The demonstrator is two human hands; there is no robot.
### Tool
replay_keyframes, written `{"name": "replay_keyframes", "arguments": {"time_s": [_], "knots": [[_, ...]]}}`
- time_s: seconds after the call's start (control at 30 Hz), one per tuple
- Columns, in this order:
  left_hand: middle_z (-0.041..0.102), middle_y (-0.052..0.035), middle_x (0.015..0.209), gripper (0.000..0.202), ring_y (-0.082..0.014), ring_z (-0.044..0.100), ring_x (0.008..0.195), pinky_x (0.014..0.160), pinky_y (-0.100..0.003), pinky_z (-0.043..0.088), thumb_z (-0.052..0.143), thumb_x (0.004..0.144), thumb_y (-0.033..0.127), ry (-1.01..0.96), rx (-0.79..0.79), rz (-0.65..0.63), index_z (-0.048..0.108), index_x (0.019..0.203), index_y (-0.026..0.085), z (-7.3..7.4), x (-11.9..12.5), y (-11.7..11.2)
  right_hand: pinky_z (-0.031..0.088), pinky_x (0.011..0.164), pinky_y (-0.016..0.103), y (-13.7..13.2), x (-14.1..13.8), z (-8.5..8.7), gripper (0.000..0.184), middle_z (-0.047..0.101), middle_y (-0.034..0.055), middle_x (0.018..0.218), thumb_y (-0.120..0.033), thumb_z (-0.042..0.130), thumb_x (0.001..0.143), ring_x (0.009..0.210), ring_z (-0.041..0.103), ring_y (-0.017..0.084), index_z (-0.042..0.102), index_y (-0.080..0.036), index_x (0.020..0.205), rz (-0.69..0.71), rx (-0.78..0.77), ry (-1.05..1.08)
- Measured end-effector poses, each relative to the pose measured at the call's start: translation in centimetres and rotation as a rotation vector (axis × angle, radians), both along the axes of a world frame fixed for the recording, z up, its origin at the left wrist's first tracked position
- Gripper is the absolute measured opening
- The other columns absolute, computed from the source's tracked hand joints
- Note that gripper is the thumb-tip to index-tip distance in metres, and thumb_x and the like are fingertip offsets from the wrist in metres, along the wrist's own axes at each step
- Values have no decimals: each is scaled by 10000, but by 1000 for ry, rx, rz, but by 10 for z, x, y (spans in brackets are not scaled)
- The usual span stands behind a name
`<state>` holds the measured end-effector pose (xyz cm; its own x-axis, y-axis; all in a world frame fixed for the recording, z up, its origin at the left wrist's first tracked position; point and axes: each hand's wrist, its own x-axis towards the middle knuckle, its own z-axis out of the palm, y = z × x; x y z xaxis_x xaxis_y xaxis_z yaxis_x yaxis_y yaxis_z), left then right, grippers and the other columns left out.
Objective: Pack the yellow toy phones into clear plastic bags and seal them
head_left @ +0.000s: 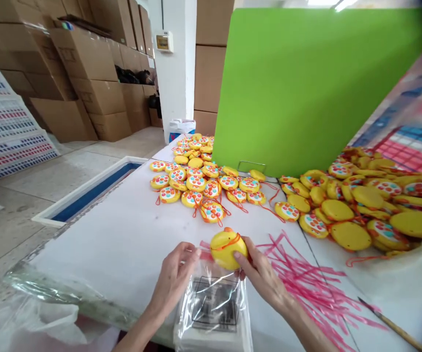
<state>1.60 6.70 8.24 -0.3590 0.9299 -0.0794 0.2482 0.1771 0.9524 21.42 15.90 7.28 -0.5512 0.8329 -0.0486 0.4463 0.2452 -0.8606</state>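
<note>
My right hand (pixel 260 274) is closed on a round yellow chick-shaped toy (pixel 227 249) with an orange string round it, held just above the mouth of a clear plastic bag (pixel 214 305). My left hand (pixel 176 276) pinches the bag's upper edge with thumb and fingers. The bag lies on top of a stack of more clear bags at the near edge of the white table (pixel 123 234). The toy's plain yellow back faces me.
Many yellow toys with coloured buttons lie in a spread (pixel 200 181) mid-table and in a heap (pixel 365 200) at right. Pink twist ties (pixel 306 278) are strewn right of my hands. A green divider board (pixel 306 88) stands behind. Cardboard boxes (pixel 82 63) line the back left.
</note>
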Motion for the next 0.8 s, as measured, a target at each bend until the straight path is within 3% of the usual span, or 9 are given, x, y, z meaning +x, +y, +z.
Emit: {"name": "replay_keyframes", "arguments": {"time_s": [0.17,0.27,0.53,0.7,0.8], "knots": [[644,-25,672,262,-171,595,658,616,-242,435,516,826,400,-184,29,-45,588,724,169,-12,5,25,487,679,324,1,2,2,532,608,31,798,-524,356,924,775,601,217,364,-197,1344,3,18,-122],[606,-4,628,259,-144,541,606,562,-218,399,528,819,394,-247,35,-31,579,701,170,-16,1,36,470,783,336,9,5,13,551,626,61,937,-526,327,937,886,581,226,344,-198,1379,65,-15,-208],[521,18,583,303,-101,440,545,501,-190,328,571,795,430,-390,-50,-93,561,672,153,-11,5,58,444,782,322,51,-6,61,312,651,51,906,-432,368,947,880,593,229,592,-231,1030,435,-2,-386],[546,10,643,306,-127,510,605,561,-213,409,568,795,463,-493,-59,-126,560,730,164,-5,6,65,441,782,324,59,-4,73,299,664,66,977,-376,395,932,932,596,239,573,-236,1127,405,54,-435],[531,17,614,302,-118,481,580,541,-203,391,588,782,451,-468,-51,-161,562,696,164,-11,7,65,446,712,323,53,-4,72,270,676,83,910,-333,419,905,867,617,253,610,-205,1047,429,87,-538]]}}
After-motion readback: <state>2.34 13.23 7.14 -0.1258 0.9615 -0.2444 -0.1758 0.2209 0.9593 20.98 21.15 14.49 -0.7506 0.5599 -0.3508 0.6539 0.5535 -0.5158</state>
